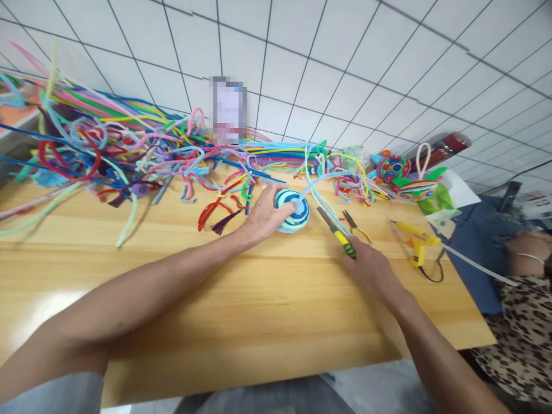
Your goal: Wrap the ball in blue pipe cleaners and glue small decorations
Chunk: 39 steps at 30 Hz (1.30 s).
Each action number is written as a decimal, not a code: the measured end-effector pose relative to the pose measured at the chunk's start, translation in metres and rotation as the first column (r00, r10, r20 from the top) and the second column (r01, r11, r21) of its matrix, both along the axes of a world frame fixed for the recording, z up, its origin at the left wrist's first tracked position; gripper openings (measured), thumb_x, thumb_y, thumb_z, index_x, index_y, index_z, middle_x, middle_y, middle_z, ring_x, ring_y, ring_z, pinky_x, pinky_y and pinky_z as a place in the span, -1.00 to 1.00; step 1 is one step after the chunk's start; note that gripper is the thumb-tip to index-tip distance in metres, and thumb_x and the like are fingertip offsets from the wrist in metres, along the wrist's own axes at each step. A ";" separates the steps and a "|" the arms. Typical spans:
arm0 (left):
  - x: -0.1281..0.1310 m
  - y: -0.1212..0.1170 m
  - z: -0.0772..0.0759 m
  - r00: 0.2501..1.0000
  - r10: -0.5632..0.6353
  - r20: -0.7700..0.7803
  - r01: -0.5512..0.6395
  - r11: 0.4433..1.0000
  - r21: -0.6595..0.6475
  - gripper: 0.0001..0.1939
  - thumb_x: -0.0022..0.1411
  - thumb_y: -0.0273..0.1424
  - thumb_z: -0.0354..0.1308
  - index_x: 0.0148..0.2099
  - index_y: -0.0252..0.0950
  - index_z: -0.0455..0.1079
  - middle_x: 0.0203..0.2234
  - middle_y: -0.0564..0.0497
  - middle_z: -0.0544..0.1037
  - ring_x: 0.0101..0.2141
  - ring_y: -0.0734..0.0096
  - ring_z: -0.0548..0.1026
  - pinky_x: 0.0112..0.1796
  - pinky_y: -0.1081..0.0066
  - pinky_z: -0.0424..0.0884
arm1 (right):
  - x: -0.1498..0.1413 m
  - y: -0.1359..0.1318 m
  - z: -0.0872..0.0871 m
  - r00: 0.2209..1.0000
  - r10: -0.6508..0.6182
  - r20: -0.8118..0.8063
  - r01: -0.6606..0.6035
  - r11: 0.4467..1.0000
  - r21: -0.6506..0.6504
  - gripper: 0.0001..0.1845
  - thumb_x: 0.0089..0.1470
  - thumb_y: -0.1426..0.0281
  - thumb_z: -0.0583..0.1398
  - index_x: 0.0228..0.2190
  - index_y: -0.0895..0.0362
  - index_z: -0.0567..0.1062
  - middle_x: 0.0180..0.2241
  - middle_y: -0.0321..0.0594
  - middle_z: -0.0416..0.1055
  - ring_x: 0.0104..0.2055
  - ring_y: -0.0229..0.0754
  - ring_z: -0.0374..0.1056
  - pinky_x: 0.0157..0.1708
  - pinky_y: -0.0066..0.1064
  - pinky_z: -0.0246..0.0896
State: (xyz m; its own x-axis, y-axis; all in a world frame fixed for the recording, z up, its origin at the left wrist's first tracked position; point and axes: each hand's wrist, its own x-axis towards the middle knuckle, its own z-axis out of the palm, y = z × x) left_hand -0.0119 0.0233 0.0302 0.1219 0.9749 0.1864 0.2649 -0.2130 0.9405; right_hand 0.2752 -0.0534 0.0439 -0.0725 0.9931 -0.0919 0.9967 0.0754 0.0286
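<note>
My left hand (264, 215) is closed around the edge of a round coil (291, 221) of blue, dark blue and pale green pipe cleaners, thumb across its top. Loose pale blue and green pipe cleaner ends trail from it to the right. My right hand (373, 267) is blurred, low over the table beside a tool with a yellow and green handle (342, 238); its fingers touch or nearly touch the handle end. Just beyond lie small pliers (350, 219) with yellow grips, partly behind that hand. Whether the right fingers grip either tool is unclear.
Heaped pipe cleaners (129, 132) line the wall. A dark red tassel (226, 221) lies left of the coil. At right are a yellow glue gun (418, 241) with its cord, a colourful decorated ornament (392, 167), and a person in a leopard-print garment (526, 333).
</note>
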 end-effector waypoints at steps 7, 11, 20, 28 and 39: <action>0.005 -0.001 -0.007 1.000 0.004 0.010 -0.004 1.000 0.024 -0.58 0.22 -0.24 0.15 0.08 -0.29 0.34 -0.01 -0.11 0.51 0.02 0.18 0.48 0.14 0.16 0.40 | 0.012 -0.039 0.005 0.917 -0.069 -0.392 0.092 0.995 0.042 -0.53 0.26 0.06 0.08 0.00 0.07 0.54 -0.32 -0.11 0.61 -0.28 0.11 0.56 -0.31 -0.21 0.36; 0.005 -0.002 -0.008 1.000 0.010 -0.021 -0.008 0.998 0.065 -0.60 0.23 -0.25 0.16 0.09 -0.25 0.33 0.01 -0.09 0.52 0.01 0.19 0.49 0.12 0.15 0.41 | 0.000 -0.042 0.000 0.826 -0.031 -0.563 0.055 0.998 0.027 -0.51 0.26 0.12 0.11 0.09 0.07 0.52 -0.18 -0.11 0.62 -0.15 0.09 0.56 -0.17 -0.14 0.45; 0.006 -0.007 -0.003 0.997 0.009 -0.077 -0.001 0.994 0.106 -0.65 0.24 -0.27 0.21 0.05 -0.21 0.33 0.02 -0.10 0.54 0.04 0.12 0.48 0.14 0.07 0.41 | -0.023 -0.047 -0.017 0.413 -0.023 -0.911 0.280 0.955 0.103 -0.53 0.22 0.15 0.26 0.12 0.00 0.51 0.11 -0.07 0.52 0.19 0.13 0.42 0.12 0.05 0.42; 0.006 -0.005 -0.007 0.997 -0.006 -0.076 0.014 0.994 0.105 -0.63 0.24 -0.26 0.19 0.07 -0.22 0.31 0.01 -0.10 0.52 0.03 0.14 0.48 0.12 0.11 0.41 | -0.019 -0.047 -0.044 0.163 -0.021 -0.986 0.361 0.932 0.040 -0.39 0.16 0.23 0.32 0.23 -0.08 0.43 0.03 -0.11 0.47 0.10 0.03 0.44 -0.09 -0.13 0.54; 0.004 -0.004 -0.008 0.995 -0.017 -0.093 0.031 0.989 0.148 -0.67 0.28 -0.26 0.15 0.05 -0.23 0.30 -0.03 -0.08 0.52 -0.02 0.19 0.48 0.09 0.16 0.42 | -0.012 -0.032 -0.032 0.437 0.039 -0.899 0.205 0.969 0.141 -0.62 0.18 0.23 0.26 0.03 0.01 0.54 0.00 -0.10 0.49 0.02 0.03 0.42 -0.04 -0.10 0.41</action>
